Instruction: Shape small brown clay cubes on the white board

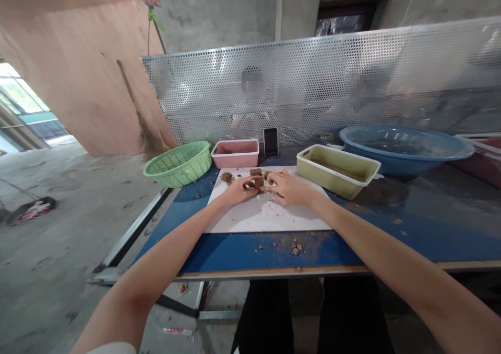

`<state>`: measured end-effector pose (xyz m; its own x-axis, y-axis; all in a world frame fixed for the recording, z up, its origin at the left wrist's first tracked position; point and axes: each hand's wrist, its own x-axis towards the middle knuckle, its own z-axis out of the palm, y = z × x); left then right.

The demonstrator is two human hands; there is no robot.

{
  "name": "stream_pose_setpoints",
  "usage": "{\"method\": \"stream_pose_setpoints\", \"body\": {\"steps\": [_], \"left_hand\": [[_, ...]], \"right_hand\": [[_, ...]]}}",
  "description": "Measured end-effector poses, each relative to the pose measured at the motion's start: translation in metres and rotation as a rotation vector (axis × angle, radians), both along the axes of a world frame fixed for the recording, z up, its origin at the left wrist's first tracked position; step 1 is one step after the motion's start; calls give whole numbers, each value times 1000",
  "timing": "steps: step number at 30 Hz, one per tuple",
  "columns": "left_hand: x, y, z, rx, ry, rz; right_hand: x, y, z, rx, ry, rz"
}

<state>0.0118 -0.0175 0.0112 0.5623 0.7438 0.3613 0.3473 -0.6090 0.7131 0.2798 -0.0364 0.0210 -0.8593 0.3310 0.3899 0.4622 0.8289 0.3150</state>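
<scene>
Both hands work over a white board [238, 218] on the blue table. Between them is a small brown lump of clay [259, 183], with the fingers of my left hand [239, 190] curled against its left side. My right hand [288, 187] touches the same lump from the right with its fingertips. Just behind it lies another brown clay piece [255, 172], and a third [267, 175] shows partly behind my right fingers. A rougher clay clump [226, 177] rests near the board's back left corner. Dark crumbs are scattered over the board.
Behind the board stand a green basket [183, 163], a pink bin [237, 158] and an upright phone [271, 142]. An olive bin [336, 174] and a large blue basin [403, 150] are on the right. Loose crumbs [297, 248] lie near the table's front edge. A perforated metal screen [305, 83] rises behind.
</scene>
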Motion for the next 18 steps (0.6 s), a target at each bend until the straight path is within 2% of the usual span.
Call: {"method": "stream_pose_setpoints", "body": {"steps": [4, 9, 13, 18], "left_hand": [[0, 0, 0, -14, -1, -18], [0, 2, -2, -6, -16, -1], [-1, 3, -4, -14, -21, -31], [-1, 6, -7, -6, -19, -15]], "right_hand": [[1, 1, -1, -18, 43, -56], [2, 2, -2, -26, 17, 6], [3, 2, -2, -20, 79, -54], [4, 3, -3, -28, 45, 19]]}}
